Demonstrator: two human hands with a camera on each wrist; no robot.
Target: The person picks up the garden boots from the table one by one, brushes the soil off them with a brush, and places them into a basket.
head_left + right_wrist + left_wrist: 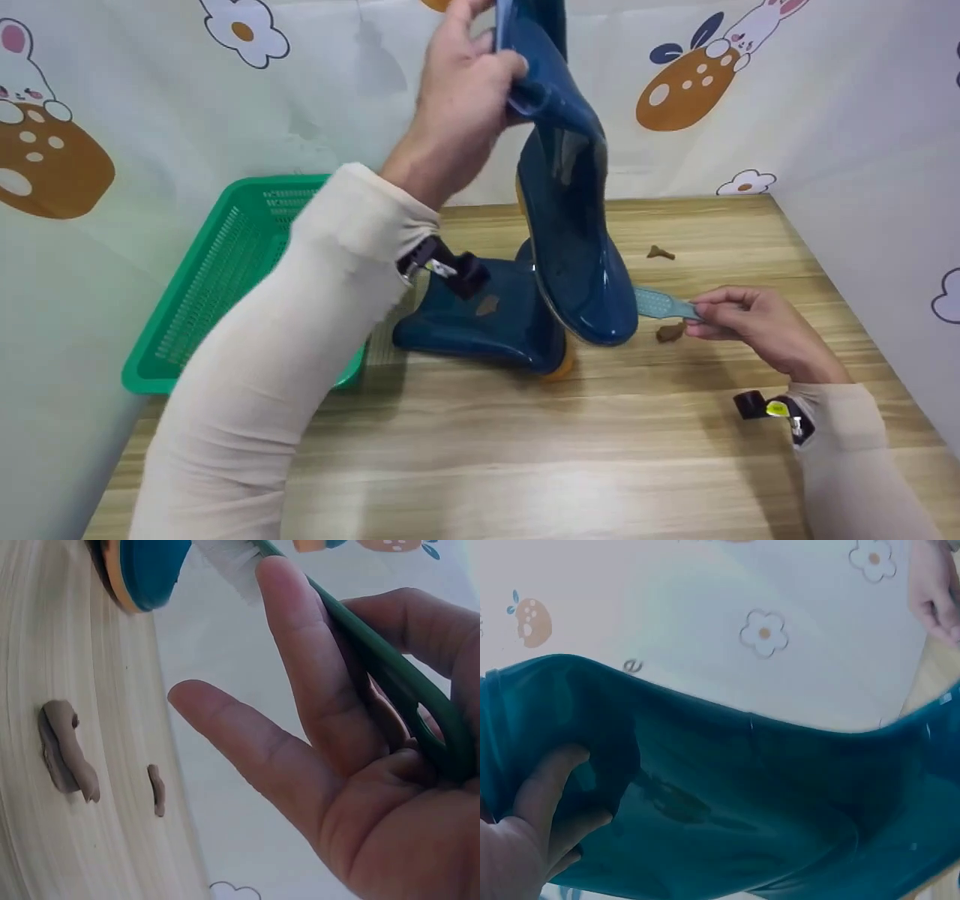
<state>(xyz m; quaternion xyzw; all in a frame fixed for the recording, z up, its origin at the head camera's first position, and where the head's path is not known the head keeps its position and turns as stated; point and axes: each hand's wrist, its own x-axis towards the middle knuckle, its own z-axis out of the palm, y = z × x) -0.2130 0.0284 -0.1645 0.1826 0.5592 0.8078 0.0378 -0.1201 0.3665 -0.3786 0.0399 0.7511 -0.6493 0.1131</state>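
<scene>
My left hand point(461, 97) grips a shiny blue rubber boot point(574, 202) by its shaft, which bends under the fingers. The boot hangs toe down over the table. In the left wrist view a dark wet-looking smear point(679, 804) marks the shaft. Between thumb and fingers my right hand point(765, 330) holds a green brush point(660, 303) by its handle, its head right beside the boot's toe. White bristles point(229, 562) show in the right wrist view. A second blue boot point(480, 322) lies on its side behind, with a brown patch point(487, 304) on it.
Two brown lumps, one farther back point(660, 253) and one point(670, 331) below the brush, lie on the wooden table point(525, 457). At left stands a green plastic basket point(279, 181). White patterned sheeting point(847, 135) encloses the back and sides.
</scene>
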